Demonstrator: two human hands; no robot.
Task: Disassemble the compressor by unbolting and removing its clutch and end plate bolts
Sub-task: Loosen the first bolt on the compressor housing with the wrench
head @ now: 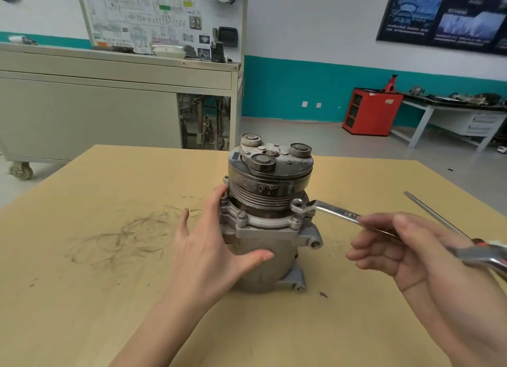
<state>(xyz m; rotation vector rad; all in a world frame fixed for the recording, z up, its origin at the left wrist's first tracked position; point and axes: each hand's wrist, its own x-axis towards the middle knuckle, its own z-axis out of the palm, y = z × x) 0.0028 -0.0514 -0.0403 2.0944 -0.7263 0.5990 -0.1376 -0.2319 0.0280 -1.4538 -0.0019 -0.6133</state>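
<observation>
The compressor (267,229) stands upright, clutch (270,161) uppermost, on a scuffed wooden table (82,257) (a workshop), left hand (208,254) splayed against it, right hand (406,254) pinching a wrench (334,214).

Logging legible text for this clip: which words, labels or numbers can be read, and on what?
"LET": stamped on the wrench shank, partly legible, reading uncertain.
Wiring-diagram board: print too small to read.
Wall poster: captions too blurred to read.
Compressor: dark sticker on its top, unreadable.
Red cabinet: white labels too small to read.
</observation>
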